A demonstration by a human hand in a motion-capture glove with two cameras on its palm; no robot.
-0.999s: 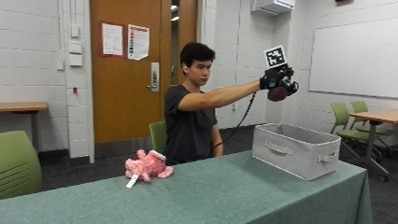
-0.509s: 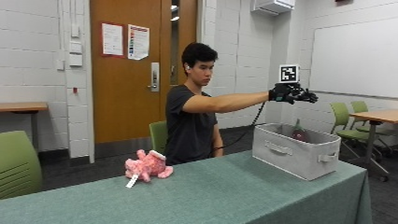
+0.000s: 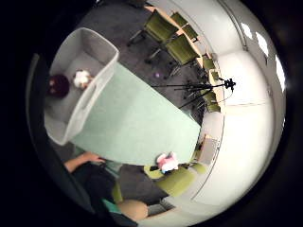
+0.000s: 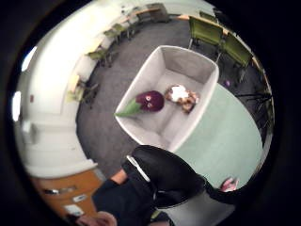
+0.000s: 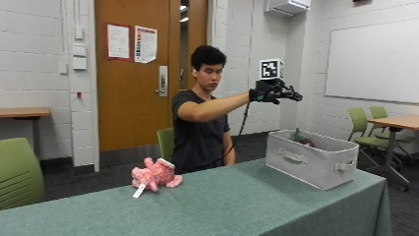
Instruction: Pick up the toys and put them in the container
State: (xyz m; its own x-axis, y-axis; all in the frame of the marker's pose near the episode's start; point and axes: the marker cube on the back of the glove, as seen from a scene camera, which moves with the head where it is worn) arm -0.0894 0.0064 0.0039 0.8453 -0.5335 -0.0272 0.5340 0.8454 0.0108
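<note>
Right hand [image 5: 274, 92] above container [image 5: 313, 160], fingers spread, holding nothing; maroon toy [image 4: 150, 100] and brown-white toy [image 4: 181, 97] inside. Next: reach for pink toy [image 5: 156, 175] on table [image 5: 262, 206].

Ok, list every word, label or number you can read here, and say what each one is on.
No text here can be read.
Two paper notices on the wooden door: printed, but too small and blurred to read.
White tag on the pink plush toy: nothing legible.
Grey container and whiteboard: no writing visible.
</note>
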